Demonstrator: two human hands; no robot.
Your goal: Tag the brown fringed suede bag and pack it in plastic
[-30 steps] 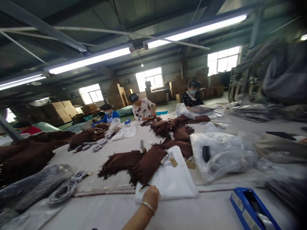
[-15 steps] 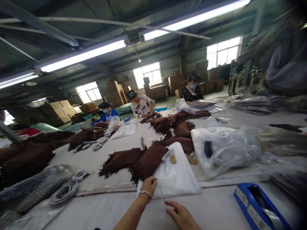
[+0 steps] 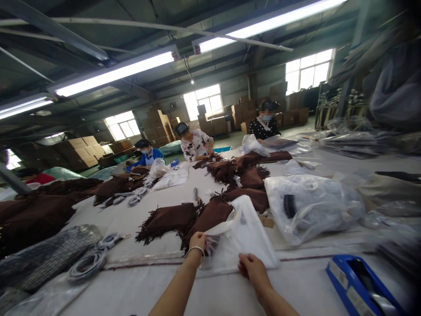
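A translucent white plastic bag point(image 3: 253, 239) lies on a stack of similar bags in front of me. My left hand point(image 3: 197, 245) is closed on its left edge, which is lifted and partly see-through. At the near edge, my right hand point(image 3: 253, 268) pinches the same bag with fingers together. Just beyond my left hand rests a brown fringed pouch point(image 3: 213, 214), partly covered by the raised plastic. Another brown fringed pouch point(image 3: 173, 219) lies beside it on the left. A small tan tag point(image 3: 266, 220) shows right of the bag stack.
A blue tape dispenser point(image 3: 358, 285) stands at the near right. Behind it lies a large filled clear bag point(image 3: 312, 206). Grey coiled straps point(image 3: 87, 265) and a grey textured fabric piece point(image 3: 52, 254) are on the left. Several co-workers sit across the table point(image 3: 131, 281).
My left hand has taken hold of the bag's left edge and lifted it over the pouch. My right hand has moved forward and closed at the bag's near edge.
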